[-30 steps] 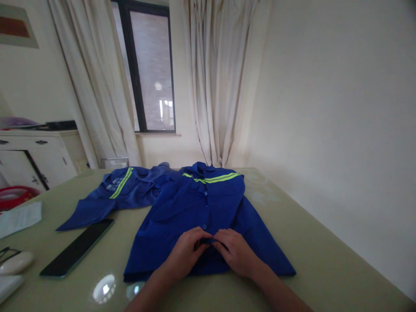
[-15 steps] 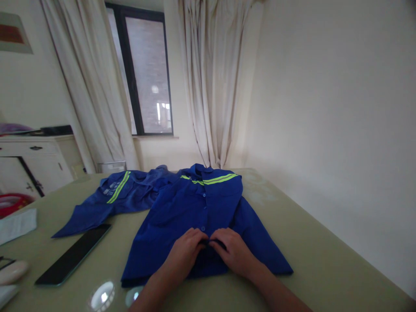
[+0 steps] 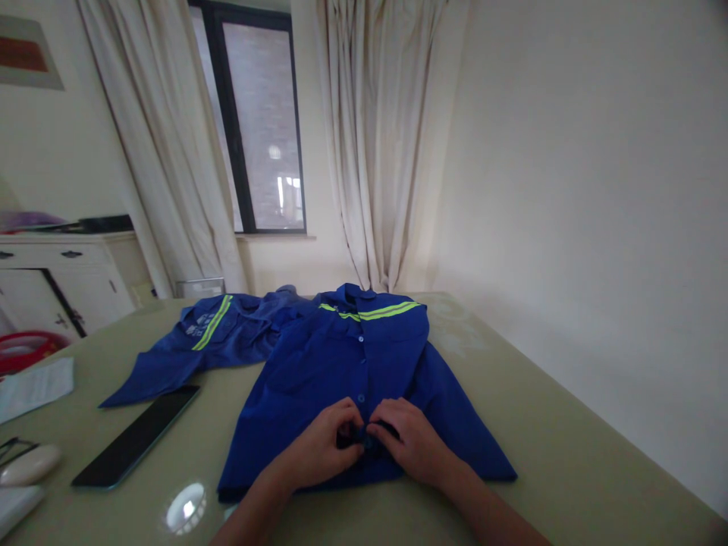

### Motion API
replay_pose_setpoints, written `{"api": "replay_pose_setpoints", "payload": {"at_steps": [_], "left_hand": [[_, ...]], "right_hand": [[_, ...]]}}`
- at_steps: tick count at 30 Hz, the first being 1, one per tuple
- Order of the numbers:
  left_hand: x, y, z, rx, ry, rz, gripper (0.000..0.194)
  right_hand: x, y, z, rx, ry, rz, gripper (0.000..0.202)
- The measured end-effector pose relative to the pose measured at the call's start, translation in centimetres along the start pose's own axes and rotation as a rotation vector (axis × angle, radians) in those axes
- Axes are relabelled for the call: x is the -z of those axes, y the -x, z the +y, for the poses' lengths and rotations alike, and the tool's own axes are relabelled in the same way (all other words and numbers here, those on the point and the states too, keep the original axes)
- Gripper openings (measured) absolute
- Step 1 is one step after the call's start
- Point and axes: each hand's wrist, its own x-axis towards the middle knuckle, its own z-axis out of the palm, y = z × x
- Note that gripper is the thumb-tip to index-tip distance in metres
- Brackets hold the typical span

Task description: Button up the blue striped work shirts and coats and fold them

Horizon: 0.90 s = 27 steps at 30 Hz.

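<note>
A dark blue jacket (image 3: 318, 364) with yellow-green reflective stripes lies spread on the table, its collar toward the far edge and buttons down the front. At its lower front, my left hand (image 3: 330, 446) has thumb and fingers curled at the jacket's button edge. Close beside it on the right, my right hand (image 3: 406, 440) pinches the front edge of the same jacket. A small button shows dimly between the fingertips. Above the hands sits another button (image 3: 361, 398) on the placket.
A second blue garment (image 3: 227, 334) lies at the left, touching the jacket. Nearer on the green table (image 3: 540, 425) are a black tablet-like object (image 3: 136, 438), papers (image 3: 37, 387) and a pale mouse-like object (image 3: 31, 464). A wall runs along the right.
My left hand's thumb has moved down and apart from its fingers, opening a gap where a button shows. The whole view has shifted slightly to the right.
</note>
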Motion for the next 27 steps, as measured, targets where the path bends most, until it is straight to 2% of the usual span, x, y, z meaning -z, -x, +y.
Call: {"api": "replay_pose_setpoints", "payload": {"at_steps": [6, 11, 16, 19, 22, 25, 27], "left_hand": [[0.6, -0.3, 0.1, 0.105, 0.070, -0.044, 0.010], [1.2, -0.5, -0.1, 0.128, 0.073, -0.151, 0.020], [0.4, -0.3, -0.2, 0.086, -0.025, -0.092, 0.019], [0.1, -0.2, -0.4, 0.129, 0.033, -0.033, 0.012], [0.2, -0.1, -0.5, 0.186, 0.079, -0.020, 0.027], [0.4, 0.0, 0.0, 0.190, -0.012, -0.101, 0.042], [0.4, 0.2, 0.7, 0.158, -0.050, -0.177, 0.043]], "right_hand": [[0.1, 0.2, -0.1, 0.051, 0.016, -0.009, 0.014], [0.1, 0.2, -0.3, 0.090, 0.058, -0.038, 0.017], [0.2, 0.2, -0.1, 0.087, 0.041, -0.036, 0.019], [0.1, 0.2, -0.1, 0.060, 0.019, -0.029, 0.020], [0.1, 0.1, -0.2, 0.001, -0.112, -0.010, 0.029], [0.4, -0.2, -0.1, -0.061, -0.294, 0.077, 0.041], [0.8, -0.3, -0.1, -0.093, -0.327, 0.161, 0.038]]}}
